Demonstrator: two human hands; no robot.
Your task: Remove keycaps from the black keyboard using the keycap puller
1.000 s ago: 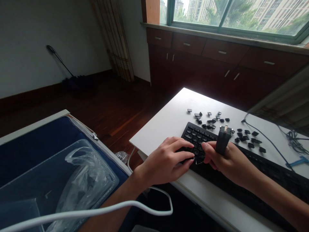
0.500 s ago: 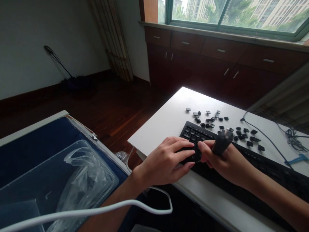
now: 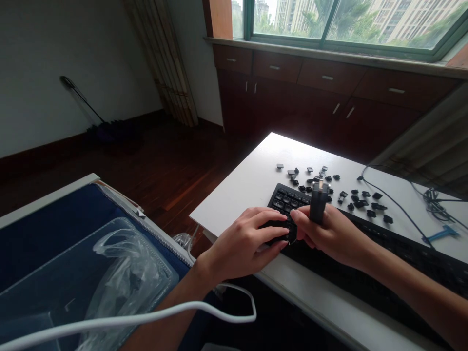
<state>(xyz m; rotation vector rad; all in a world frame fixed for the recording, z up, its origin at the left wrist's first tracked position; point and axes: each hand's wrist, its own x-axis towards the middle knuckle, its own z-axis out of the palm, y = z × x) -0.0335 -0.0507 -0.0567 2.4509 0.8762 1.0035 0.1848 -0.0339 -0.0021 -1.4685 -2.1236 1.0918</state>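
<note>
A black keyboard lies along the near side of the white table. My left hand rests over its left end, fingers stretched out across the keys. Held upright in my right hand is a black keycap puller with metal prongs at its top end. Its lower end goes down toward the keys beside my left fingertips and is mostly hidden by my fingers. Behind the keyboard, several loose black keycaps are scattered, some on their sides or upside down.
A blue T-shaped tool and a bundled black cable lie at the right of the white table. To the left stands a dark blue zippered case with clear plastic bags. A white cable crosses the foreground.
The view has shifted slightly. The puller in my right hand has tipped more upright, its metal end now in clearer view. My left hand stays over the keyboard.
</note>
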